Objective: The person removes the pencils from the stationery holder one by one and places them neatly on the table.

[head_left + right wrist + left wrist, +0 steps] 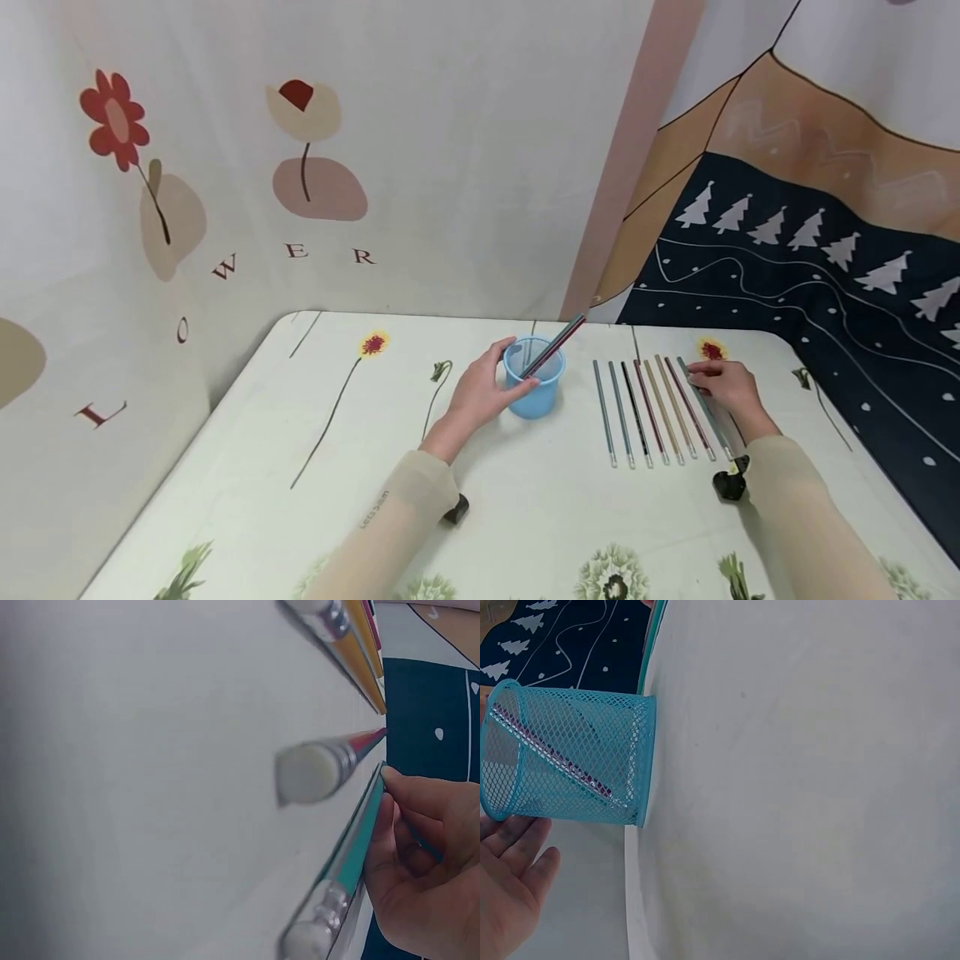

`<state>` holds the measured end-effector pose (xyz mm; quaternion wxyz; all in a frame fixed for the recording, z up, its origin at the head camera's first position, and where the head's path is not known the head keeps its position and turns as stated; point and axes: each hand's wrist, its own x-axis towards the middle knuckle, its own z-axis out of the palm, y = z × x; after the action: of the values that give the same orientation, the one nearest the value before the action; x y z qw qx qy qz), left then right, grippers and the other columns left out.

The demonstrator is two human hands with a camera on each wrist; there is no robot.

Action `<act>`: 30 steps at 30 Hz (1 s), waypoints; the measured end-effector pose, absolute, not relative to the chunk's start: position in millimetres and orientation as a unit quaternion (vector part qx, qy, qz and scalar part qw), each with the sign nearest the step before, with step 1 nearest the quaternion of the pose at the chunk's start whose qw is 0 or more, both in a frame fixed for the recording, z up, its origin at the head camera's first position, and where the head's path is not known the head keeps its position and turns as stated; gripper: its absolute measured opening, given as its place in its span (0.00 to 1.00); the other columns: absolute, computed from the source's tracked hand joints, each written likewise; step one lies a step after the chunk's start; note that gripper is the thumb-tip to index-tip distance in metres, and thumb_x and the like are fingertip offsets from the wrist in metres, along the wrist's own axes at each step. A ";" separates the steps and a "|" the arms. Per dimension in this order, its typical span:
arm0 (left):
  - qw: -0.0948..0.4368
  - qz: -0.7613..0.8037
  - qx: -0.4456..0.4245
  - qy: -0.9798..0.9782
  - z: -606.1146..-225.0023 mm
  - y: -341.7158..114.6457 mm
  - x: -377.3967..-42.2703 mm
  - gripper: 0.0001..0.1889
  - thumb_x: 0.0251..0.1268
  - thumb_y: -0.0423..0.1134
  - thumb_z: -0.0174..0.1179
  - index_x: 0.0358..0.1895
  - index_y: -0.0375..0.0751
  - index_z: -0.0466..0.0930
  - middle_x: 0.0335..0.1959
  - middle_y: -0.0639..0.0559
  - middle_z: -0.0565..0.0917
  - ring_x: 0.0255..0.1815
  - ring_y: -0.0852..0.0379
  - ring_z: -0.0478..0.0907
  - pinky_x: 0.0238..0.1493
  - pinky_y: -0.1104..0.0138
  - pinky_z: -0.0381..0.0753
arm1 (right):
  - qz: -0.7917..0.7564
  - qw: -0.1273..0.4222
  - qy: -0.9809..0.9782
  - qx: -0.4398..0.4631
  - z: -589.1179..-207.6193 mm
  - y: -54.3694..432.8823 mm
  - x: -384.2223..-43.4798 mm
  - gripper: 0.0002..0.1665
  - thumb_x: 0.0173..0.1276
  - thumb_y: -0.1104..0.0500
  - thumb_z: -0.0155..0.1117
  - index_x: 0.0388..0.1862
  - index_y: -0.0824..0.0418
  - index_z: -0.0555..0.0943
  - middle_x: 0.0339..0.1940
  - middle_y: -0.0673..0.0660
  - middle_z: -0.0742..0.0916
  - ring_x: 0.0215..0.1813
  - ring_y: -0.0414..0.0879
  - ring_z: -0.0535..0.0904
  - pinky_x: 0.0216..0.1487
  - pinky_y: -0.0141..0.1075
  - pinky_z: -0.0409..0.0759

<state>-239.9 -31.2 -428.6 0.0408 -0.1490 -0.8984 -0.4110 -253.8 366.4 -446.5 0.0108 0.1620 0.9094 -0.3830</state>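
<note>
My left hand holds a light blue mesh pencil cup, its thumb at the near side and fingers at the far side. The cup stands upright on the table. At least two pencils, one dark red and one teal, lean inside it; a dark red one also shows through the mesh in the left wrist view. To the right, my right hand pinches the far end of a teal pencil, the rightmost of a row. That pencil's eraser end points toward me.
Several more pencils, teal, black, dark red and tan, lie side by side between the cup and my right hand. The flower-print cloth covers the table. Printed curtains hang behind its back edge. A black device sits at my right wrist.
</note>
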 end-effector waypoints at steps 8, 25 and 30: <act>0.041 -0.411 -0.150 -0.898 -430.1 -31.0 -240.1 0.43 0.59 0.58 0.68 0.75 0.46 0.62 0.71 0.46 0.75 0.71 0.46 0.73 0.69 0.51 0.76 | -0.407 -0.007 0.895 0.182 -444.5 367.2 -251.5 0.22 0.75 0.58 0.59 0.62 0.71 0.77 0.62 0.73 0.80 0.32 0.32 0.78 0.25 0.16 0.75; 0.037 -0.412 -0.147 -0.898 -429.2 -31.9 -239.8 0.42 0.60 0.58 0.67 0.75 0.47 0.63 0.71 0.46 0.74 0.72 0.46 0.71 0.71 0.51 0.74 | -0.450 -0.066 0.879 0.144 -428.1 351.1 -247.3 0.22 0.75 0.56 0.58 0.60 0.70 0.79 0.48 0.58 0.84 0.30 0.24 0.75 0.35 0.20 0.82; 0.038 -0.410 -0.149 -0.899 -428.5 -32.0 -240.3 0.43 0.60 0.58 0.68 0.75 0.47 0.62 0.71 0.46 0.74 0.72 0.46 0.71 0.71 0.51 0.74 | -0.491 -0.070 0.859 0.129 -422.9 339.0 -246.6 0.23 0.74 0.57 0.60 0.61 0.71 0.77 0.41 0.45 0.83 0.32 0.22 0.76 0.39 0.21 0.85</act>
<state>-240.3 -32.0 -428.5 0.0378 -0.1488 -0.8990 -0.4102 -246.6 339.0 -422.9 -0.0696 0.1291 0.8588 -0.4908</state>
